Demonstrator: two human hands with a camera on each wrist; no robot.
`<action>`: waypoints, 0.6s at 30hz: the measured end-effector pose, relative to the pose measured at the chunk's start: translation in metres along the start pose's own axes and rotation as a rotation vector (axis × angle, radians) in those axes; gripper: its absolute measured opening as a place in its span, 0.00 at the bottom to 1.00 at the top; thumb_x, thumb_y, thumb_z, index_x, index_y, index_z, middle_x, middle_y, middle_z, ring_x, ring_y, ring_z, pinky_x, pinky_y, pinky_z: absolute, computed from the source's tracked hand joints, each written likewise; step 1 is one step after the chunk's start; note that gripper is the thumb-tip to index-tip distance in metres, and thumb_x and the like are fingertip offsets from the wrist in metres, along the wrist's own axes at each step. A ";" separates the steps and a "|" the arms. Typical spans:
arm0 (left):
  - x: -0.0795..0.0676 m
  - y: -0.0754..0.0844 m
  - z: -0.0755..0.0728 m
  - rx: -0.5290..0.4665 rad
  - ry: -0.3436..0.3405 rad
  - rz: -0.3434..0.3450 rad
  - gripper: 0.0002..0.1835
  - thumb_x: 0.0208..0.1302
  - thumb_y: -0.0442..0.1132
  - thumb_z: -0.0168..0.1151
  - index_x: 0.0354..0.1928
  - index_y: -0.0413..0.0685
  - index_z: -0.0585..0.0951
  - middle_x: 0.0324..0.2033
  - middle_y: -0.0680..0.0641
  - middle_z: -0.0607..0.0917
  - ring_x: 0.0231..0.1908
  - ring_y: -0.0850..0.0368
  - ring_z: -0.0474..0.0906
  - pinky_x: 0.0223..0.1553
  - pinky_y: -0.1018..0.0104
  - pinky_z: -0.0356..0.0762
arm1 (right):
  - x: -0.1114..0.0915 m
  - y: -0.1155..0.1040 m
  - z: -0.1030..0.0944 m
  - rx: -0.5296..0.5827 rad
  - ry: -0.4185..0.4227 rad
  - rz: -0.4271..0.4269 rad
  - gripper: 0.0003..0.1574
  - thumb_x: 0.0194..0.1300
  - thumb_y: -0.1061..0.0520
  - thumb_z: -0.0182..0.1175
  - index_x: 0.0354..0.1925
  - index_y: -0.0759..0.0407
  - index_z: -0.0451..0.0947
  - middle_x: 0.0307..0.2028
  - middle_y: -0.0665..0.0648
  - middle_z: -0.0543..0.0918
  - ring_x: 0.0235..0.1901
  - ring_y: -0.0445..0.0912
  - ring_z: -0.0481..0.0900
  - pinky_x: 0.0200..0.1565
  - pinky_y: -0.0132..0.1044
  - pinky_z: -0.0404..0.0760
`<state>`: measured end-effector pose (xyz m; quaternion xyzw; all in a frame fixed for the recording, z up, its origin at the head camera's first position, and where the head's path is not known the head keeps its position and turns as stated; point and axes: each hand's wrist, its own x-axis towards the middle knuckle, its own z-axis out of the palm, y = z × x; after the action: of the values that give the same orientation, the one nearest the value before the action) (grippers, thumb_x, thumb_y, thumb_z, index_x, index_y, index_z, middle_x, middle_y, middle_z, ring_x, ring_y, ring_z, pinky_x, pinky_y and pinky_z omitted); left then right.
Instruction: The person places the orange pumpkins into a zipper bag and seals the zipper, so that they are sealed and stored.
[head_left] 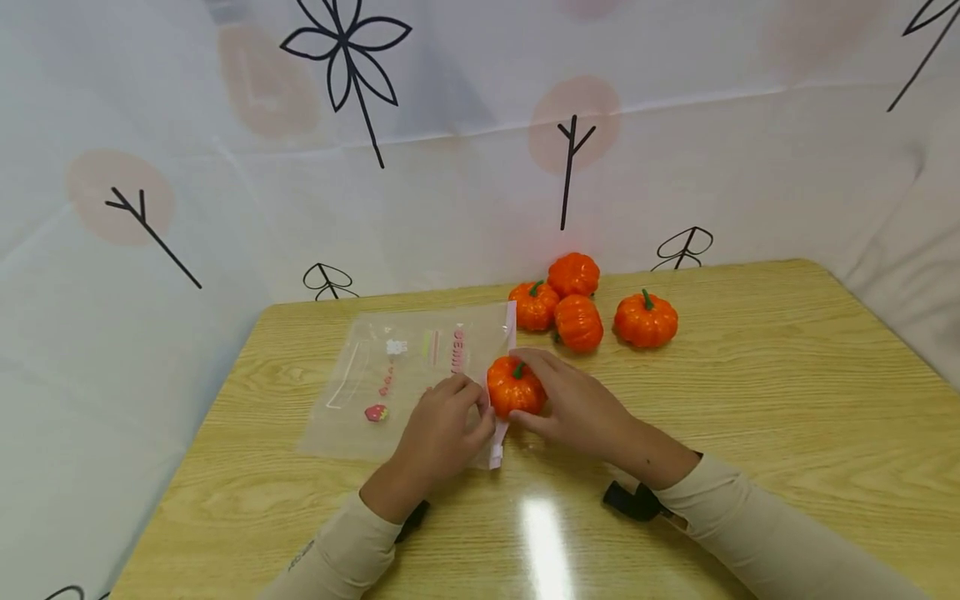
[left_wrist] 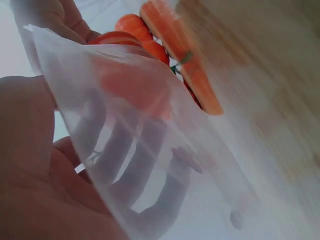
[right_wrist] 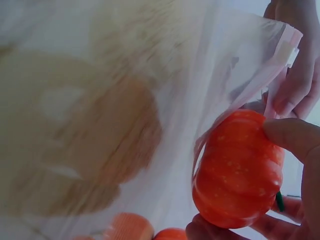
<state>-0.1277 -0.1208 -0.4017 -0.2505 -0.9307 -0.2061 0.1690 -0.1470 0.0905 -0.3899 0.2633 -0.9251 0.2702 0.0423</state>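
Note:
A clear zip bag (head_left: 341, 429) with a pink edge and small printed pictures lies on the table, its mouth toward the right. My left hand (head_left: 450, 421) holds the bag at its mouth; in the left wrist view, several fingers show through the cloudy film (left_wrist: 210, 185). Between thumb and fingers, my right hand (head_left: 581, 408) grips a small orange pumpkin (head_left: 510, 392) with a green stem. The pumpkin sits right at the bag's opening. In the right wrist view, the pumpkin (right_wrist: 237, 170) is against the pink-edged mouth, and a white slider (right_wrist: 286, 54) sits near the bag's corner.
Behind the bag's mouth stand more orange pumpkins: one on the left (head_left: 534, 312), one at the back (head_left: 573, 273), one lying on its side (head_left: 579, 325) and one apart on the right (head_left: 647, 323). A patterned white cloth (head_left: 465, 208) rises behind the wooden table (head_left: 750, 358).

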 end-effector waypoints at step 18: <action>-0.003 0.010 0.002 -0.012 -0.035 0.126 0.06 0.60 0.44 0.69 0.31 0.52 0.82 0.36 0.54 0.82 0.39 0.58 0.79 0.40 0.61 0.77 | 0.002 0.007 0.004 0.109 -0.049 0.017 0.46 0.55 0.49 0.75 0.66 0.57 0.65 0.63 0.60 0.73 0.56 0.55 0.79 0.54 0.51 0.82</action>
<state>-0.1209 -0.1133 -0.4016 -0.3132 -0.9146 -0.1961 0.1640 -0.1519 0.0926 -0.3964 0.2640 -0.9120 0.3141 0.0027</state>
